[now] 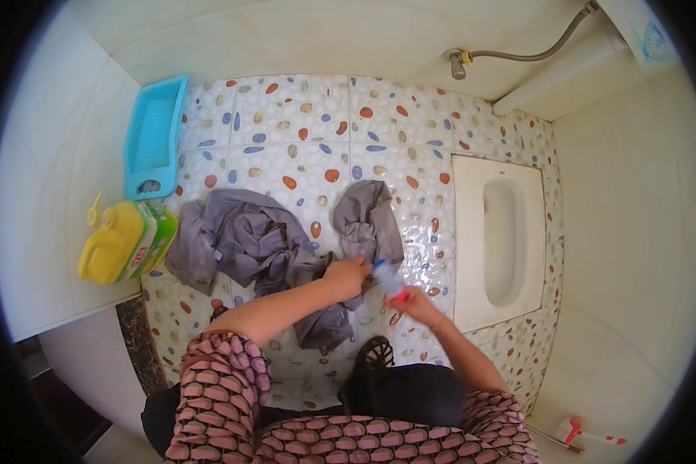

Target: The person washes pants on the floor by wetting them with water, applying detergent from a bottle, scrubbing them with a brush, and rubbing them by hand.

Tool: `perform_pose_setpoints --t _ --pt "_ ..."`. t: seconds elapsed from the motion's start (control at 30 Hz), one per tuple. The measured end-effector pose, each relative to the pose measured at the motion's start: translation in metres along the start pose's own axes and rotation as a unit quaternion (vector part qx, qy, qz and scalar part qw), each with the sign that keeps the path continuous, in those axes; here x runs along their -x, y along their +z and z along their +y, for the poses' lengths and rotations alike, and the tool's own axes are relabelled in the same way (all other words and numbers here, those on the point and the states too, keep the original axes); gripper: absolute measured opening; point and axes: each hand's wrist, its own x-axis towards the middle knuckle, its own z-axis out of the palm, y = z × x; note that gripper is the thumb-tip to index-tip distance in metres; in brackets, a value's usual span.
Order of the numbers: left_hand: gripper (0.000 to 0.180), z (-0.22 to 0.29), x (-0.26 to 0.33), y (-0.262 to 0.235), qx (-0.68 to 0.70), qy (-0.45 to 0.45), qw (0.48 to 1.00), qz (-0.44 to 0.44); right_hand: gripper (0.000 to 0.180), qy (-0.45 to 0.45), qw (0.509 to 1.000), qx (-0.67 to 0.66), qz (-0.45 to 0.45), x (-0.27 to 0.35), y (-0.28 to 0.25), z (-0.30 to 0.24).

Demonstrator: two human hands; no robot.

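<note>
A dark grey garment (255,236) lies crumpled on the tiled floor, with one part spread out to the right. My left hand (348,278) is closed on the cloth near its right part. In my right hand (416,305) is a small pale, translucent object (389,281) with a blue end and a red end. Its kind is not clear. The blue end sits close beside my left fingers, above the cloth. My right fingers wrap the red end.
Left of the garment stand a yellow jug (120,241) with a green label and a light blue washboard tray (155,139). A white squat toilet (499,240) is set in the floor to the right. A tap with a hose (533,56) is on the far wall.
</note>
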Motion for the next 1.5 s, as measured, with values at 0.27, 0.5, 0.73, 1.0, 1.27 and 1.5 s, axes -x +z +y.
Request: perform_pose_setpoints --t 0.27,0.5,0.73,1.0,1.27,1.5 --pt "0.041 0.002 0.055 0.037 -0.1 0.096 0.968 0.208 0.031 -0.378 0.84 0.331 0.206 -0.083 0.038 -0.062" --pt "0.017 -0.026 0.102 -0.02 -0.079 0.24 0.946 0.201 0.024 -0.172 0.885 0.299 0.314 -0.112 -0.045 -0.094" --pt "0.024 -0.057 0.115 -0.057 -0.026 0.154 0.954 0.256 0.022 -0.021 0.985 -0.085 0.147 -0.065 -0.121 -0.104" --pt "0.029 -0.075 0.1 -0.029 -0.057 0.053 0.961 0.267 0.021 -0.24 0.873 0.237 0.352 -0.078 -0.062 -0.039" --pt "0.021 -0.066 0.143 -0.071 -0.08 0.176 0.963 0.187 0.032 -0.408 0.854 0.255 0.198 -0.124 -0.057 -0.067" --pt "0.028 -0.11 0.181 -0.076 -0.082 0.052 0.968 0.233 0.027 -0.139 0.854 0.106 0.49 -0.065 -0.201 -0.009"
